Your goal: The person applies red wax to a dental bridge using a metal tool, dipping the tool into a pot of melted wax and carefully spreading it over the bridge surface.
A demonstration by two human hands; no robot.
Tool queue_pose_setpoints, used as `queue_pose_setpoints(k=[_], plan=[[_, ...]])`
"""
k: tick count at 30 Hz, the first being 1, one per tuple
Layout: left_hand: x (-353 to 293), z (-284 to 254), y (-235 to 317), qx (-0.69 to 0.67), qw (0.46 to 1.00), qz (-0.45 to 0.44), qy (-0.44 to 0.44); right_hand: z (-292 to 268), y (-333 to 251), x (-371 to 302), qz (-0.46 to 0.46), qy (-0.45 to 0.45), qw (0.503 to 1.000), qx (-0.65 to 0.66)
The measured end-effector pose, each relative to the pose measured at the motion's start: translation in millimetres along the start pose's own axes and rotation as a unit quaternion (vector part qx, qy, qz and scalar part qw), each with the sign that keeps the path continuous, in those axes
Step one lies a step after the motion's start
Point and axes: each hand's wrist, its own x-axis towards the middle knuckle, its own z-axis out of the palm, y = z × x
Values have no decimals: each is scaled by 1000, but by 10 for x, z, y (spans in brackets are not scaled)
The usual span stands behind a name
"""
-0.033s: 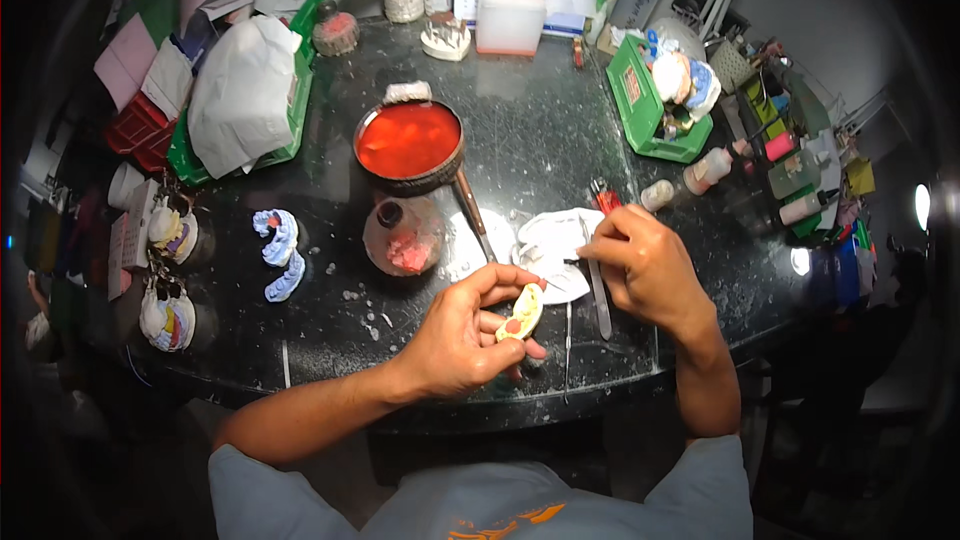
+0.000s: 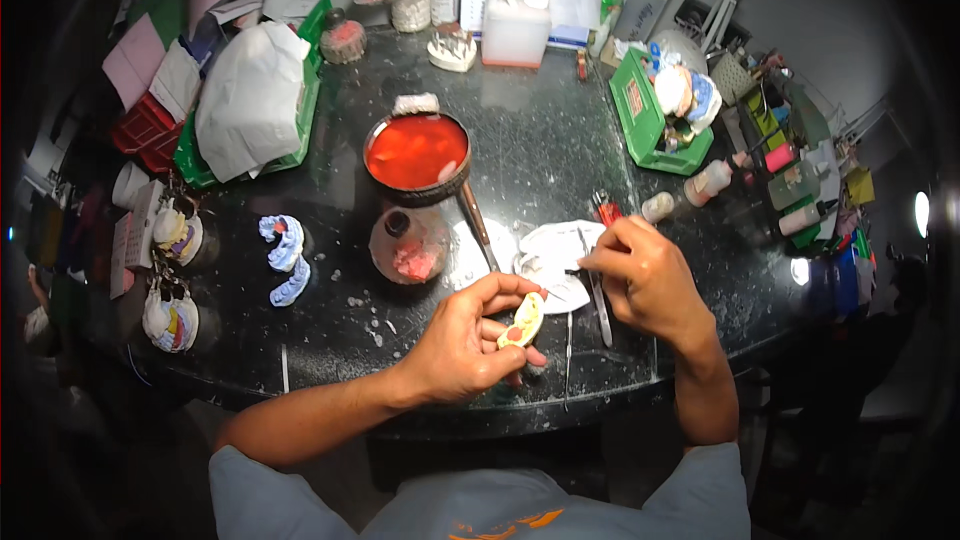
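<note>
Grips, yellow cast and surrounding bench. The left hand (image 2: pixel 455 345) has a narrow grip: thumb and fingers hold a yellow cast (image 2: pixel 525 317) bearing a reddish patch, at the hand's 2 o'clock and above the bench's (image 2: pixel 330 155) near edge. The right hand (image 2: pixel 650 275), between 2 and 3 o'clock of the cast, has its fingertips drawn together; what they pinch cannot be told. Near its 8 o'clock lies a metal spatula (image 2: pixel 604 318). Clockwise positions below are taken from the cast. At 1 o'clock: a white pad (image 2: pixel 550 245), partly beneath the right fingertips; farther out, a green bin (image 2: pixel 630 105). At 2 o'clock: a small bottle (image 2: pixel 710 181). Between 9 and 10: two blue casts (image 2: pixel 288 240). At 10: a round jar (image 2: pixel 384 250) containing pink material. At 11: a pan (image 2: pixel 435 192) of red liquid (image 2: pixel 410 152).
</note>
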Motion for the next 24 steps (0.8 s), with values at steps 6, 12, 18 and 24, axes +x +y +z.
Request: queue_pose_setpoints(k=[6, 12, 18, 24], plan=[[-35, -72, -81, 18, 1000, 10, -6, -161, -222, -56, -82, -169, 969, 163], [-35, -60, -39, 2, 1000, 2, -8, -148, -383, -130, -61, -238, 963, 108], [-19, -115, -61, 8, 1000, 16, -15, -182, -383, -50, -98, -259, 924, 263], [-28, -66, 3, 50, 998, 17, -30, -19, -323, -18, -19, 188, 755, 628]])
